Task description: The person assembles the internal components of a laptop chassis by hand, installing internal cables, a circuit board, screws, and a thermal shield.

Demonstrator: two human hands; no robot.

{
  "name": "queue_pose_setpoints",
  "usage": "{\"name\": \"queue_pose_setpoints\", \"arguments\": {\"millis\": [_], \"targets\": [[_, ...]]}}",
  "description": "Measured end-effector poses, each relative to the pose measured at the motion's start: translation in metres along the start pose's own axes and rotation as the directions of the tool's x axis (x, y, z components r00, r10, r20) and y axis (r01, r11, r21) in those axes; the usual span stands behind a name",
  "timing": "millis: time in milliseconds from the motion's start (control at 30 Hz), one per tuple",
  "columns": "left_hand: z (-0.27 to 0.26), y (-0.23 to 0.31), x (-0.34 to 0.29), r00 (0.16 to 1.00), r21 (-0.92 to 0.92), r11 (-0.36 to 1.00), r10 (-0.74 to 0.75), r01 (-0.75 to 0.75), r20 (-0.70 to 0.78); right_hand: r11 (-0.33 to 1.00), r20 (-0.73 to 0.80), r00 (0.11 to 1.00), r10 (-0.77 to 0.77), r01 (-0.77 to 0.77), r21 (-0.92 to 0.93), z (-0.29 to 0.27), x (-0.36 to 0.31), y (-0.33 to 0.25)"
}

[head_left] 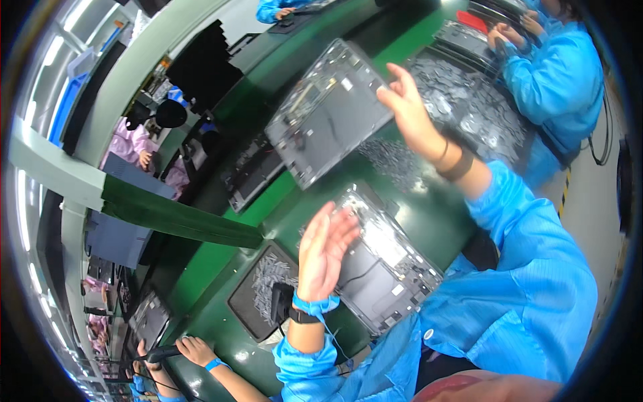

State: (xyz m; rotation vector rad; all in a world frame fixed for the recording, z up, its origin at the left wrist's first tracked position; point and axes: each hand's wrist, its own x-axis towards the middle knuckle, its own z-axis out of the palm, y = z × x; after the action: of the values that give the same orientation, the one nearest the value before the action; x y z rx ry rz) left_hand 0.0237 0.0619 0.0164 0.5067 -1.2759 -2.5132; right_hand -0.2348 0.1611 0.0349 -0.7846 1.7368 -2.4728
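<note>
My left hand (321,251) is open, palm turned up and fingers stretched, over the left side of a grey laptop chassis (375,285) in front of me. This chassis lies with its inside showing: circuit parts, a bright silver piece and a dark cable. Farther off, another opened grey laptop chassis (331,117) sits tilted toward the back of the bench. My right hand (412,114) is at its right edge, thumb against or just over the rim, fingers apart. Whether the thumb presses on it cannot be made out.
A dark tray (264,291) of small grey pieces lies to the left. Loose small parts (392,161) and a heap of dark flat pieces (469,107) spread to the right. A green post (181,214) crosses at left. Co-workers in blue (556,80) work nearby.
</note>
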Motion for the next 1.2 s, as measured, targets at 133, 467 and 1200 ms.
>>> {"name": "queue_pose_setpoints", "arguments": {"millis": [133,467,1200], "targets": [[0.023,-0.015,0.014,0.998,-0.051,0.999,0.011,-0.014,-0.062,0.983,0.072,0.989,0.131,-0.139,0.121,0.003,-0.091,-0.03],[-0.021,-0.017,-0.016,0.766,0.152,0.86,0.505,-0.488,-0.397,0.877,0.368,0.927,0.064,-0.229,0.423,-0.022,-0.197,-0.018],[-0.052,-0.043,-0.099,0.899,0.895,0.44,0.36,0.071,-0.248,0.117,0.986,0.07,-0.153,0.992,-0.052,0.046,-0.079,-0.001]]}}
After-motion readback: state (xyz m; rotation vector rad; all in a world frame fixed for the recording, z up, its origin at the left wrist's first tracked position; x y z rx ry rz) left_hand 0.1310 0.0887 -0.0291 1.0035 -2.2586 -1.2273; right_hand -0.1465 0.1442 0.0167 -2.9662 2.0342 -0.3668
